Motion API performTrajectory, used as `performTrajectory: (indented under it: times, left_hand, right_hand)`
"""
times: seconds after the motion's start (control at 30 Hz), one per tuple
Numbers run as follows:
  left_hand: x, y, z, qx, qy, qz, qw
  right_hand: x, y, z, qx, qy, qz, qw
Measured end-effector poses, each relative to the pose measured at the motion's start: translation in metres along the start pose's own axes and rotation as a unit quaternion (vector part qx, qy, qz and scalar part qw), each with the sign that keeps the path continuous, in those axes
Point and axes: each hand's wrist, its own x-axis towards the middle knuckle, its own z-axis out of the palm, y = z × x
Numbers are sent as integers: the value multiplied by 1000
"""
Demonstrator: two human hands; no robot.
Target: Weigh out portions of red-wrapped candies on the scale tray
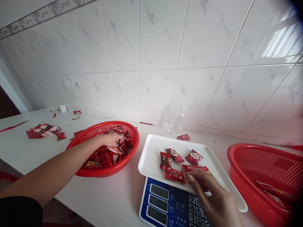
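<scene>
White table (101,195), red packets (174,175) beneath both hands (115,139) (213,192)

I note my sleeve (21,211): matt cloth. Candy basket (109,171): smooth plastic, perforated, semi-glossy. Candy wrappers (174,174): glossy, crinkled film. Weighing tray (152,148): smooth plastic, soft sheen. Bottle (178,122): clear, shiny plastic. Wall tiles (157,41): glazed, glossy. Table (123,201): smooth, faint sheen.

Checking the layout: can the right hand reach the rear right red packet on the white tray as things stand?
Probably yes: the right hand is over the white tray; only a longer packet lies between it and the rear right packet, which nothing covers.
</scene>
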Motion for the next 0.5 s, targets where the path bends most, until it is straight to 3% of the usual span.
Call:
performTrajectory:
  times: [0.13,0.23,0.5]
  left_hand:
    - [-21,-23,-7,1,-34,-34,999]
    - [-30,-34,-4,8,-25,-64,998]
    - [-25,-23,8,15,61,-105,993]
  right_hand:
    - [-2,0,-1,13,-2,-1,1000]
    - [-2,-1,-1,12,-18,2,1000]
    - [0,-1,1,8,-17,0,1000]
